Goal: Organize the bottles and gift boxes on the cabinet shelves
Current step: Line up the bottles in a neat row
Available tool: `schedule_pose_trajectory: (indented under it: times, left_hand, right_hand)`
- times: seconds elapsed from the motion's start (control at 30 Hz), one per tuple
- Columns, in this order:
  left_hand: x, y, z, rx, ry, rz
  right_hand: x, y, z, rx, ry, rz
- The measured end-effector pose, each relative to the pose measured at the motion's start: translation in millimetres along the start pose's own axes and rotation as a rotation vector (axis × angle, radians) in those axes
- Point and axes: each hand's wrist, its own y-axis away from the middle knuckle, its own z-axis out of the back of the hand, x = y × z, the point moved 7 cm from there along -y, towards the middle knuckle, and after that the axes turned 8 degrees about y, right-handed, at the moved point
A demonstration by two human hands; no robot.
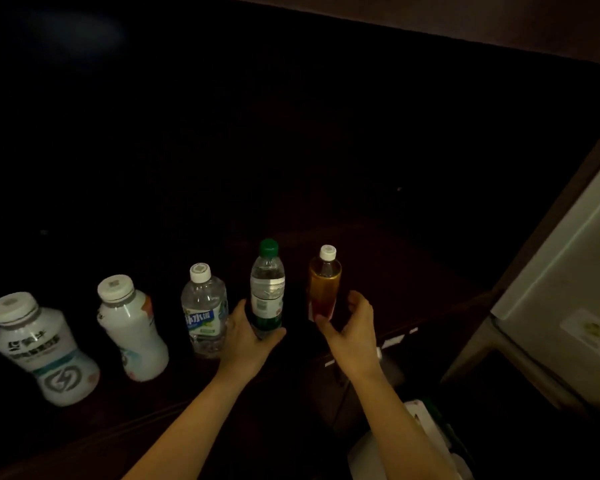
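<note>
1. Bottle of clear plastic with a green cap (267, 289), lower centre: my left hand (246, 337) grips its base.
2. My right hand (352, 327) curves open just beside the amber white-capped bottle (324, 285) on the dark shelf (413, 289).

View: one wide-angle camera worn on the person's head
Direction: forward and down onto a dark cabinet shelf (395, 282)
Nearness: close, at arm's reach, both forearms (194, 420) entering from the bottom edge
Frame: a row of bottles (204, 306) across the lower half, a pale panel (568, 306) at the right edge, upper half in darkness
</note>
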Motion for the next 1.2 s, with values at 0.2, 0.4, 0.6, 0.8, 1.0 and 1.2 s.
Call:
schedule_pose_trajectory:
  times: [0.2, 0.4, 0.6, 0.8, 1.0, 1.2]
  left_hand:
    - [7.8, -9.8, -13.7, -0.09, 0.114, 0.019]
    - [11.5, -19.1, -16.6, -0.19, 0.117, 0.033]
    - [14.6, -26.4, -13.5, -0.161, 0.114, 0.084]
    - [25.8, -35.6, -9.9, -0.06, 0.146, 0.119]
    - [27.2, -39.8, -11.0, -0.004, 0.181, 0.103]
    - [28.7, -39.5, -15.4, 0.009, 0.211, 0.108]
  right_hand:
    - [-10.3, -34.2, -27.1, 0.063, -0.025, 0.022]
    - [-13.9, -57.1, -42.0, 0.064, -0.003, 0.06]
    - [-16.0, -74.6, -42.8, -0.011, 0.109, 0.053]
    - [-28.2, -84.7, -47.0, 0.118, -0.047, 0.088]
    - [-38.0, -99.4, -43.6, 0.365, -0.093, 0.172]
    - [-46.6, -108.1, -44.4, 0.478, -0.145, 0.168]
